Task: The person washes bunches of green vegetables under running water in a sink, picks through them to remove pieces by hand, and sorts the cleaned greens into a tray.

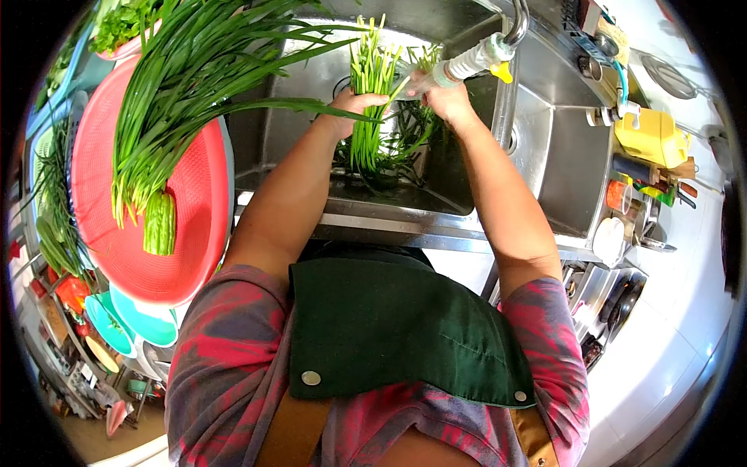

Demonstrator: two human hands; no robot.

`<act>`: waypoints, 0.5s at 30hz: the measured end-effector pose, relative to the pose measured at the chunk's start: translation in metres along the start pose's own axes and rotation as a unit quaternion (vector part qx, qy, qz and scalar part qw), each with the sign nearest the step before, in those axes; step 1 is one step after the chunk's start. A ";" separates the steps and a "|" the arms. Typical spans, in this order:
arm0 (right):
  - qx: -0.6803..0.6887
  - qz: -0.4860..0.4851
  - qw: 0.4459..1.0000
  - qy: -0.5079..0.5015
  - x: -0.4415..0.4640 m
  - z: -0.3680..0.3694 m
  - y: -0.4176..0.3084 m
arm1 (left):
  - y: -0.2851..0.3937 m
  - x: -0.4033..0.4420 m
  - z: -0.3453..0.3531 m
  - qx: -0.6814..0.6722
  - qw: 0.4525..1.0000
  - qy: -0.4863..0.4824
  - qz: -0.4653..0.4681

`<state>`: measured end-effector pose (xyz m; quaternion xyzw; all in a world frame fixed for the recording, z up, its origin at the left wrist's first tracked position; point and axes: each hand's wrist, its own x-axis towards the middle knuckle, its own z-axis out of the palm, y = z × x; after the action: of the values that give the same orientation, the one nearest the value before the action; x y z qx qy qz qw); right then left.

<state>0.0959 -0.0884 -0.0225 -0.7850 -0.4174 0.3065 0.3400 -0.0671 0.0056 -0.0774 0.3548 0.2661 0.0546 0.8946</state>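
Over the left basin of the steel sink (292,148), my left hand (354,109) is wrapped round a bundle of green chives (371,78), with the pale stem ends pointing away from me. My right hand (443,97) is closed at the end of the clear-wrapped faucet hose (467,66), beside more green stems; what its fingers grip is partly hidden. Loose dark green leaves (389,175) lie in the basin below. Water seems to run between my hands.
At the left, a red basket (198,218) holds a large bunch of long green leaves (179,93) and a cucumber-like vegetable (159,223). Teal bowls (148,315) stand below it. Right of the sink are a yellow jug (650,138) and knives (685,193).
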 end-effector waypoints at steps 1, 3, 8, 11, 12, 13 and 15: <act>-0.240 -0.128 0.962 0.023 0.003 -0.003 0.011 | -0.001 0.000 -0.001 0.000 1.000 0.001 0.000; -0.058 0.022 0.988 0.139 -0.005 -0.016 -0.004 | -0.003 0.001 -0.004 0.017 1.000 0.017 -0.001; 0.076 0.232 0.962 0.126 -0.005 -0.026 -0.013 | -0.006 0.003 -0.004 0.033 0.999 -0.005 -0.017; 0.298 0.203 0.932 -0.039 -0.009 -0.001 -0.009 | 0.000 -0.002 0.006 0.054 0.998 0.024 -0.038; 0.307 0.198 0.930 -0.038 -0.008 0.008 -0.011 | -0.002 -0.001 0.006 0.070 0.997 0.005 -0.040; 0.316 0.193 0.928 -0.036 -0.008 0.016 -0.012 | -0.003 -0.001 0.007 0.086 0.995 -0.015 -0.043; 0.296 0.200 0.934 -0.016 -0.005 0.023 -0.010 | -0.004 -0.002 0.006 0.074 0.995 -0.032 -0.059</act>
<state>0.0718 -0.0827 -0.0268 -0.7112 -0.1474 0.4904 0.4817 -0.0659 -0.0011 -0.0760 0.4056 0.2608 -0.0296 0.8756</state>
